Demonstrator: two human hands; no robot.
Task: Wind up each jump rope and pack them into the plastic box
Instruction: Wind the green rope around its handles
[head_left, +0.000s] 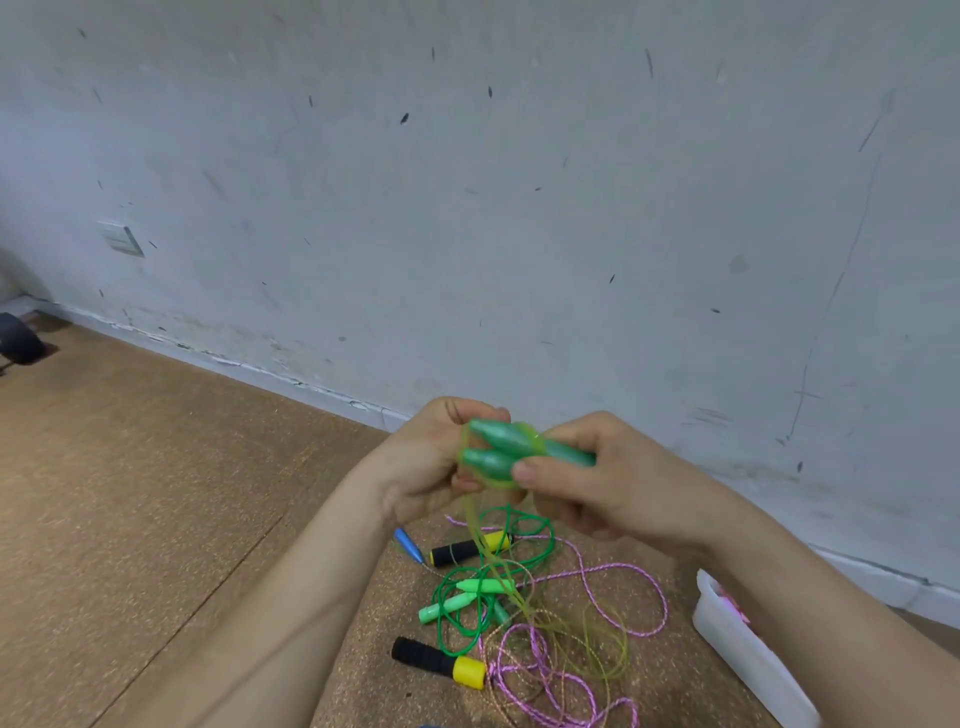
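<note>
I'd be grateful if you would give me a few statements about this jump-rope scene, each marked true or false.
1. The left hand and right hand both hold the green handles. True.
2. The plastic box sits at the far left of the view. False: it is at the lower right.
3. A pink rope lies loose on the floor. True.
4. The black-and-yellow handles are already in the box. False: they lie on the floor.

Green handles, pink speckled rope
</note>
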